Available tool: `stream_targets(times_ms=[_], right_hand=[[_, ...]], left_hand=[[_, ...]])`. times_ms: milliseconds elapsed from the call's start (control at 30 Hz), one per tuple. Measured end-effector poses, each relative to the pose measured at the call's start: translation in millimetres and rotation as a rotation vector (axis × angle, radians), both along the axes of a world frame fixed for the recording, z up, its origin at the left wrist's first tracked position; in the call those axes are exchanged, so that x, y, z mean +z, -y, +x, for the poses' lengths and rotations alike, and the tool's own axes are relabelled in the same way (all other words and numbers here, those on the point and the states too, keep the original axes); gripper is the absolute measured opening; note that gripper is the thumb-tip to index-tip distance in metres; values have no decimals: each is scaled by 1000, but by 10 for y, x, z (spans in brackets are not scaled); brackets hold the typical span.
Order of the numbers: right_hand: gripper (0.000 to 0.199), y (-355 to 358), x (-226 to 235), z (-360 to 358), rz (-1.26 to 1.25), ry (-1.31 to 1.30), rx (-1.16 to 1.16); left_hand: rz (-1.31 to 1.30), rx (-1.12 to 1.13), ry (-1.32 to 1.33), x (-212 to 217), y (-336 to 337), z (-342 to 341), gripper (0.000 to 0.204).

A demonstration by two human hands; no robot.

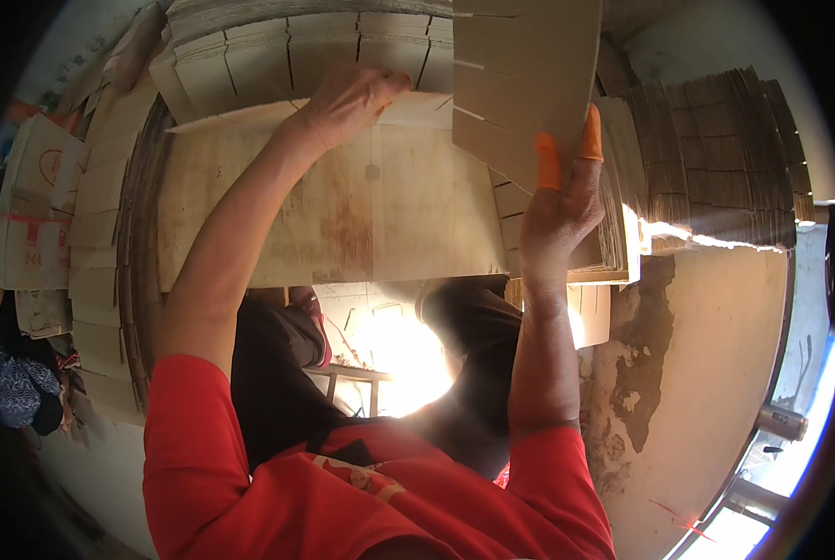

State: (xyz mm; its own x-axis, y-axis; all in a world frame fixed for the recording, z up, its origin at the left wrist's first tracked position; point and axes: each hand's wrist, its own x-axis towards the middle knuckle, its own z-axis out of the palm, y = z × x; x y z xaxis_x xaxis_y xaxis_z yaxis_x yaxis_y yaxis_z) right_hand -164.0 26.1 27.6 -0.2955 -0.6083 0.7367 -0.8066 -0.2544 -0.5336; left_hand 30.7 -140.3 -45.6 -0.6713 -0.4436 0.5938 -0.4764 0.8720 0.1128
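R hand (567, 210) w/ 2 orange finger cots (548, 164) grips slotted cardboard sheet (528, 79) rising above it. L hand (350, 101) bent, fingertips poorly seen, can't tell if holding anything; slotted cardboard stack (324, 51) just beyond, wooden board (427, 210) below.

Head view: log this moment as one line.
right hand: grips slotted brown cardboard sheet | left hand: near slotted brown cardboard stack, contact unclear | flat pale wooden board: in front

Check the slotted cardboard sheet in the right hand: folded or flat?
Flat, where visible: the slotted cardboard sheet in the right hand shows one uncreased broad face; its top runs out of view.
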Motion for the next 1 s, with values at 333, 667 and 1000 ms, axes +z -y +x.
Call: stream_targets(times_ms=[333,667,1000], right_hand=[[53,-92,-45,-67,11,-43,1],[47,-110,-143,56,377,23,-8],[37,-128,-144,88,276,-378,-72]], left_hand=[[0,-81,-87,189,-430,-226,17],[-19,-138,-124,495,-1032,-298,23],[-84,-88,6,278,-1073,-194,22]])
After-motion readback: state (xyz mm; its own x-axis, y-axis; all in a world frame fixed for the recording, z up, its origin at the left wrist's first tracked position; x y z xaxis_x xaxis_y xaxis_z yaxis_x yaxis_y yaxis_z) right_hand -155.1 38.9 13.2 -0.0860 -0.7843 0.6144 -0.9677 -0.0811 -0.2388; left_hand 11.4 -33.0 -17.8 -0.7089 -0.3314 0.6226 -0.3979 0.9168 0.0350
